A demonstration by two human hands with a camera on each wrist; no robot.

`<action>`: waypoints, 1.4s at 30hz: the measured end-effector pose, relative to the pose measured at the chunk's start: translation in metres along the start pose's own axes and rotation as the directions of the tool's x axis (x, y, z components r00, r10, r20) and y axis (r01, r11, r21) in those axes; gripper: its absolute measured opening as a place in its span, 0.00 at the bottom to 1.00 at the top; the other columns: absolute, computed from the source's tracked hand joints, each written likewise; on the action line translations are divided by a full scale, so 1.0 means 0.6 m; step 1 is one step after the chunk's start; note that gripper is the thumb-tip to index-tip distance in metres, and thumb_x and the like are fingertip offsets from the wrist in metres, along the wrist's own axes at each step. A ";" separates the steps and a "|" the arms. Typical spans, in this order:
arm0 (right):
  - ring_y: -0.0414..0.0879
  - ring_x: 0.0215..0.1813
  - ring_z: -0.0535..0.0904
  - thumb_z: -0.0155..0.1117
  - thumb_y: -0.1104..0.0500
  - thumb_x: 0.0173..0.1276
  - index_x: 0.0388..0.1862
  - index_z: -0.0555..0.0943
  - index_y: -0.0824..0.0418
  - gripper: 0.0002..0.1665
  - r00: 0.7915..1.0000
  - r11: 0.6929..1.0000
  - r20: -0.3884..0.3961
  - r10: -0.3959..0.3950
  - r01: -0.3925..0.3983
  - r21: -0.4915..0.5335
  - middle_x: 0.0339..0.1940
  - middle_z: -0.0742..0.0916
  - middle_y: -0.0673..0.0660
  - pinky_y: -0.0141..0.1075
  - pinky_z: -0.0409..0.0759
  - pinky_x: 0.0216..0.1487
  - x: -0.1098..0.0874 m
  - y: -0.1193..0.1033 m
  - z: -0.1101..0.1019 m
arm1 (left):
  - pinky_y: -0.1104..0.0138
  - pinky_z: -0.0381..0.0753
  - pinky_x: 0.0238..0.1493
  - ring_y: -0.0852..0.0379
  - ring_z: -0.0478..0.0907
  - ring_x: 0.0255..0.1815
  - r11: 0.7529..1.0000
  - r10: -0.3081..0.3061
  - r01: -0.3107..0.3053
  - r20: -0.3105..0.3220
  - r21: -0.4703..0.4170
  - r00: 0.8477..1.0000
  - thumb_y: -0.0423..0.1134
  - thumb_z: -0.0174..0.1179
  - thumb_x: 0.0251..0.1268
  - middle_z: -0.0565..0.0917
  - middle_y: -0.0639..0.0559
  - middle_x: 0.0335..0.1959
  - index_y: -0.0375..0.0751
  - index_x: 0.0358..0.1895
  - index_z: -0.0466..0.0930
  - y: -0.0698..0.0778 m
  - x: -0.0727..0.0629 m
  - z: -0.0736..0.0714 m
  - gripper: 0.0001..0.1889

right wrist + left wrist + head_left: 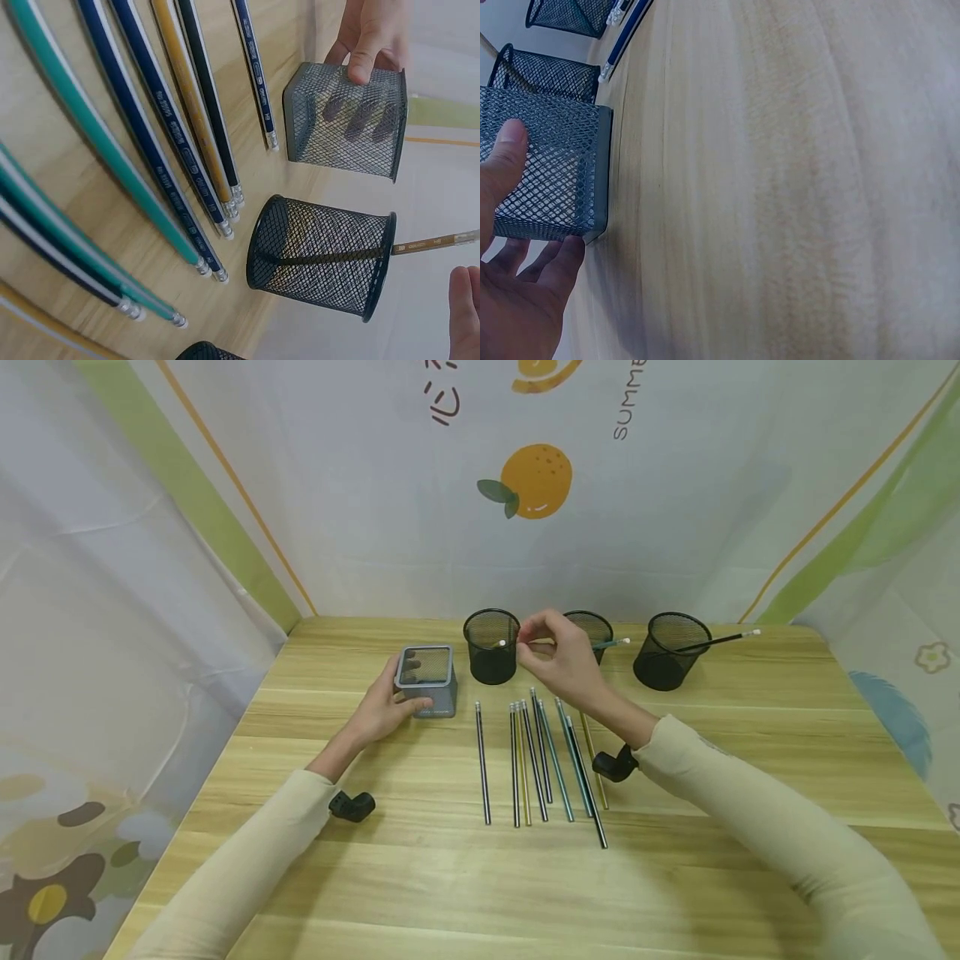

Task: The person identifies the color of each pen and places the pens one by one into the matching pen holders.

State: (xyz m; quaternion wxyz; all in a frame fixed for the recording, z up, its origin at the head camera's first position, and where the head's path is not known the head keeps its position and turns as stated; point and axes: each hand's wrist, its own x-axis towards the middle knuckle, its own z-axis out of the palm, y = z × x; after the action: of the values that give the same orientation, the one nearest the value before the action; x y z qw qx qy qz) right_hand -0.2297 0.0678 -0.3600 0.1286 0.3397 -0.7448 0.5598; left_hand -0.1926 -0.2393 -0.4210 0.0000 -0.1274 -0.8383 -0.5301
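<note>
My left hand (381,708) grips a square grey mesh pen holder (437,700) standing on the table, thumb on the near side and fingers around its far left side. A round black mesh pen cup (491,670) stands just right of it. Inside that cup leans a gold pencil (431,244), its white eraser end above the rim. My right hand (564,658) hovers at the cup's right rim with loosely bent fingers. In the right wrist view, its fingertips (461,300) show a gap from the pencil.
A second round cup (592,623) holds a teal pencil (611,644), partly behind my right hand. The third cup (662,670) holds a black pencil (720,642). Several loose pencils (542,760) lie in front of the cups on the wooden table (420,877). A printed curtain (375,527) hangs behind.
</note>
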 end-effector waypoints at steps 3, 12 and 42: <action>0.53 0.47 0.83 0.63 0.76 0.68 0.44 0.78 0.71 0.08 1.000 1.000 0.010 0.011 -0.011 0.001 0.43 0.82 0.63 0.38 0.85 0.50 -0.010 -0.005 -0.007 | 0.44 0.66 0.70 0.31 0.62 0.73 1.000 -0.002 0.002 0.004 -0.003 1.000 0.27 0.68 0.66 0.66 0.32 0.70 0.37 0.81 0.47 -0.001 0.000 -0.001 0.46; 0.52 0.43 0.84 0.64 0.76 0.67 0.44 0.78 0.72 0.09 0.994 0.996 0.077 0.074 -0.070 -0.053 0.42 0.84 0.63 0.35 0.86 0.46 -0.047 -0.017 -0.036 | 0.45 0.67 0.70 0.33 0.62 0.73 1.000 -0.004 0.004 0.004 0.004 1.000 0.28 0.68 0.66 0.66 0.32 0.70 0.38 0.81 0.46 -0.004 0.001 -0.001 0.47; 0.54 0.44 0.85 0.67 0.67 0.68 0.47 0.77 0.72 0.12 0.856 0.855 0.170 0.488 -0.429 -0.291 0.43 0.83 0.61 0.34 0.84 0.40 -0.137 0.037 -0.138 | 0.42 0.64 0.71 0.29 0.62 0.72 1.000 0.010 -0.010 0.002 -0.006 1.000 0.26 0.68 0.65 0.65 0.29 0.69 0.35 0.81 0.46 0.003 -0.002 0.000 0.47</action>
State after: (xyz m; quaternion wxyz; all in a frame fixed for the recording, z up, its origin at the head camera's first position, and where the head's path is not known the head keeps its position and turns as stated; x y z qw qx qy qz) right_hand -0.1991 0.1771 -0.3954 -0.0590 0.1973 -0.8769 0.4343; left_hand -0.1912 -0.2389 -0.4193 0.0014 -0.1320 -0.8360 -0.5326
